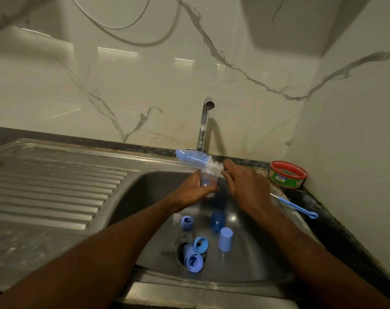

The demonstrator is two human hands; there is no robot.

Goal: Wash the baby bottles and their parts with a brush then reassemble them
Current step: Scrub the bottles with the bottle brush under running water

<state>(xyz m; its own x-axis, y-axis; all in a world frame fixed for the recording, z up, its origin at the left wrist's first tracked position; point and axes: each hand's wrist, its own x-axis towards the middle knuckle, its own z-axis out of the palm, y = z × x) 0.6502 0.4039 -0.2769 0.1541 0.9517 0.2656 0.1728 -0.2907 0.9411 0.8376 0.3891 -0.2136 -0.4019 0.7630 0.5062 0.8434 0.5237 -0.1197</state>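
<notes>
While the left hand point(192, 189) is wrapped round the clear bottle point(208, 180) over the far part of the sink point(252, 259), the right hand point(243, 186) pinches the brush point(196, 157) w/ curled fingers, its bristles at the bottle's mouth. The bottle looks wet, so I think it could slip & drop onto the bits below. A hard push could flick water about. The blue parts lie near the drain point(182, 250), & a small one might roll in or get stuck there. Count: 1 bottle in hand, 1 big brush, 1 thin blue brush point(296, 206) on the counter point(336, 237) at the right, approx. 5 blue parts point(225, 238), maybe 1 clear teat point(177, 217) (blurry), 1 red tub point(287, 175), 1 tap point(204, 124).
</notes>
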